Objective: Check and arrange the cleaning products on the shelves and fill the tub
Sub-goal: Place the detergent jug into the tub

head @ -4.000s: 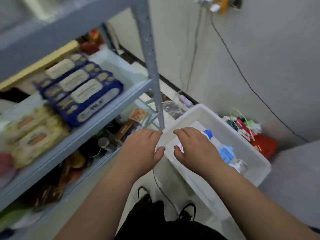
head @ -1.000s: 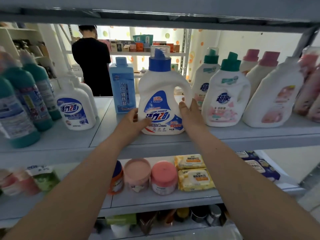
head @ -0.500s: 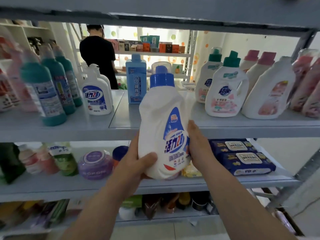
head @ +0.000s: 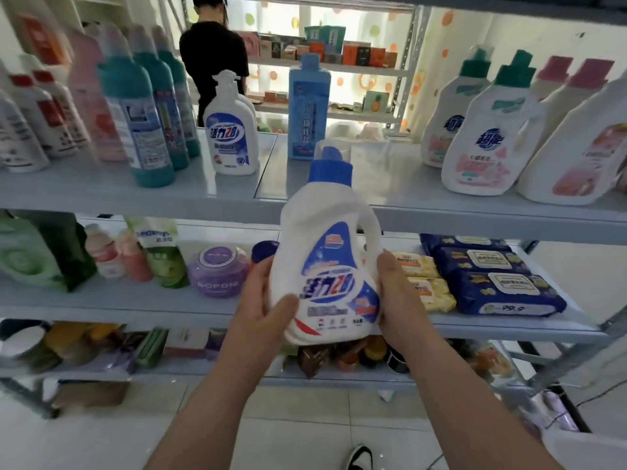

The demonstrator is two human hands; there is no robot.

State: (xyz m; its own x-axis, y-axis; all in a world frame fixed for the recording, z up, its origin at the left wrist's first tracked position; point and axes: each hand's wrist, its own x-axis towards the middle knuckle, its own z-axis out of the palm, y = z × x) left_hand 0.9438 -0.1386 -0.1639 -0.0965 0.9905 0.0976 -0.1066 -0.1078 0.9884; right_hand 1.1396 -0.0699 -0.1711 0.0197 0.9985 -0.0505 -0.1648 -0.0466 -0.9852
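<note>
I am gripping the detergent bottle [head: 325, 266] at centre, off the shelves, with my left hand [head: 261, 300] at its nine o'clock and my right hand [head: 400, 296] at three. I am judging this the checking step. Next calls for carrying it to the tub, perhaps the white edge [head: 587, 451] at five o'clock.

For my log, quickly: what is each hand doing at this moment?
Left hand: grips the white plastic detergent bottle with the blue cap, thumb across its front.
Right hand: holds the same bottle at its right side.
</note>
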